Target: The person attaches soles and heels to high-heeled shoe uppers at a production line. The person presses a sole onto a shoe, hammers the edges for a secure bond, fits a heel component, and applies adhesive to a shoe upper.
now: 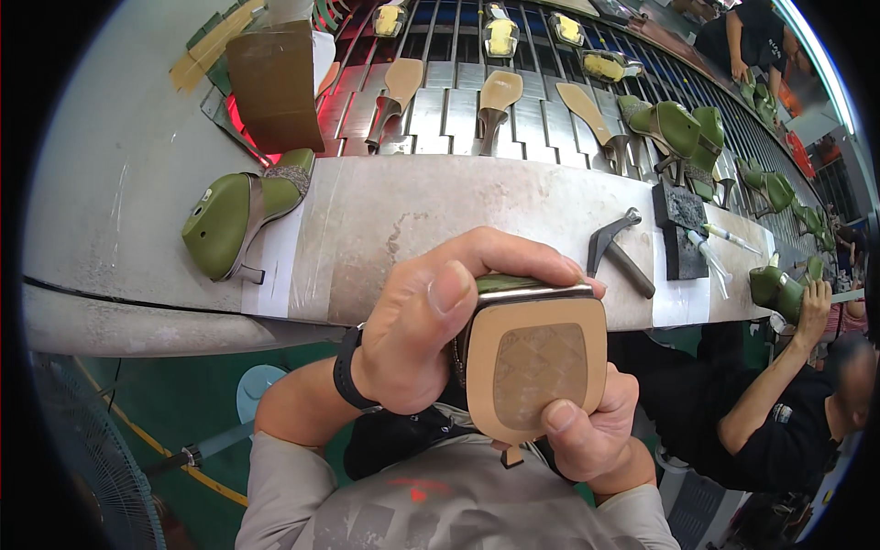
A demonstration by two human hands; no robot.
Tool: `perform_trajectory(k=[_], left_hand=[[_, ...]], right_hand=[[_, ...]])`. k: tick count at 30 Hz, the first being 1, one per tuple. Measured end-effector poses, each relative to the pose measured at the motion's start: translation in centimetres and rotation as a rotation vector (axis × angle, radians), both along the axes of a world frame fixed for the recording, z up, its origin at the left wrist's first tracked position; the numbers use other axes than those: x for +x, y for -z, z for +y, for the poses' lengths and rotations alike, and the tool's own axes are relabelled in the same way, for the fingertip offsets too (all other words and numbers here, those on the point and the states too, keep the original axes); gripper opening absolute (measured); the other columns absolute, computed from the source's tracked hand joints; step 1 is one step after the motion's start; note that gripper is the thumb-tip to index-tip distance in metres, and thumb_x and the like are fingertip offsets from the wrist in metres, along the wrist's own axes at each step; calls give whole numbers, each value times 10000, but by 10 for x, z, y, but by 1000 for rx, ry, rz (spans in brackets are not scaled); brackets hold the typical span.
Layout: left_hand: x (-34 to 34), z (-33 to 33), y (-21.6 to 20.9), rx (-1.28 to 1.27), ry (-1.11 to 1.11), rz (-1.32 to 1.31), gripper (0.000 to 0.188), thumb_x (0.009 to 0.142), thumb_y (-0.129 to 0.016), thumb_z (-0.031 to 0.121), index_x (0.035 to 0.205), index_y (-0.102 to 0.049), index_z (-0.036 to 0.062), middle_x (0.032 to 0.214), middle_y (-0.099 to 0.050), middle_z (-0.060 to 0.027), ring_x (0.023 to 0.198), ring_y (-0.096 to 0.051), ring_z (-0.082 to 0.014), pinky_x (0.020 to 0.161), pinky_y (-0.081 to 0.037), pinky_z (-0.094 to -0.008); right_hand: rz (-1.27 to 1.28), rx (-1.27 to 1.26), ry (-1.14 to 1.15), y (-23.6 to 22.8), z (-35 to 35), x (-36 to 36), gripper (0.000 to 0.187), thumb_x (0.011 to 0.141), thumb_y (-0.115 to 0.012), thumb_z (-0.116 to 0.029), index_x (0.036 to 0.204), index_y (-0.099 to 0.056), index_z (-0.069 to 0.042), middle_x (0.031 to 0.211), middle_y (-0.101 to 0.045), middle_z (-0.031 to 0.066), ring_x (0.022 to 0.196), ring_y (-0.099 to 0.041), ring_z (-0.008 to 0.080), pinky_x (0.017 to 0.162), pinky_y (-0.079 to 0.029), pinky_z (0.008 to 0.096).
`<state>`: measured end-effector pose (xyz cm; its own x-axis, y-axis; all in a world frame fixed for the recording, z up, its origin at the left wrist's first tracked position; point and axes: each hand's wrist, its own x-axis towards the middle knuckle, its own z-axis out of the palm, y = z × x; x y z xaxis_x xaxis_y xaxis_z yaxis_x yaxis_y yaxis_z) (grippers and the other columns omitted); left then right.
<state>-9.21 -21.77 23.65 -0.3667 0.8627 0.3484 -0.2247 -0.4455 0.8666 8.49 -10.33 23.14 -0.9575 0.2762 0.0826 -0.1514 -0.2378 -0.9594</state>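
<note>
Close to my chest I hold a green heeled shoe with its tan sole [541, 367] facing up. A brown textured oval patch marks the middle of the sole. My left hand [431, 312] is closed round the far left edge, its fingers over the toe end and its thumb raised along the side. At the near right, my right hand [596, 426] grips the shoe, thumb pressed on the sole. The shoe's upper is mostly hidden, with a thin green strip showing at the far edge. Another green heeled shoe [220, 225] lies on its side at the bench's left.
On the bench [412, 211] a hammer [619, 252] lies beside a black block [678, 229] and a white brush-like tool [710, 261]. Behind it, a slatted conveyor [449, 119] carries tan soles with heels and green shoes. A co-worker [779, 412] handles a shoe at right.
</note>
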Motion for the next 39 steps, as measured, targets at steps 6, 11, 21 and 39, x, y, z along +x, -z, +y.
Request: perform_trajectory(k=[6, 11, 21, 39], left_hand=[[3, 0, -3, -28, -14, -4, 682, 1091, -267, 607, 1271, -535, 7, 1248, -639, -376, 1171, -668, -448, 1014, -546, -552], [6, 1, -4, -37, -30, -9, 669, 1099, -263, 586, 1263, -533, -4, 1233, -646, -375, 1163, -672, -443, 1008, -551, -546], [5, 5, -3, -23, -27, 49, 664, 1107, -310, 548, 1323, -516, -44, 1268, -632, -377, 1181, -659, -445, 1023, -540, -535], [-29, 63, 5, -13, 53, 51, 552, 1103, -513, 316, 1517, -427, -39, 1340, -640, -124, 1235, -626, -164, 1062, -493, -320]], right_hand=[[28, -34, 40, 1, -4, -1, 209, 982, -616, -35, 877, -738, 99, 781, -773, 175, 646, -720, 144, 554, -559, 268], [-12, -32, 1, 0, 1, 2, 214, 985, -616, -39, 879, -739, 100, 775, -771, 177, 643, -718, 146, 553, -558, 269], [-35, -76, 24, -1, 5, 3, 280, 1009, -609, -95, 853, -731, 102, 771, -767, 170, 670, -732, 165, 580, -573, 278], [-166, -248, 230, -9, 51, -25, 502, 1061, -514, -301, 1269, -539, 155, 886, -720, 251, 614, -740, 258, 421, -601, 273]])
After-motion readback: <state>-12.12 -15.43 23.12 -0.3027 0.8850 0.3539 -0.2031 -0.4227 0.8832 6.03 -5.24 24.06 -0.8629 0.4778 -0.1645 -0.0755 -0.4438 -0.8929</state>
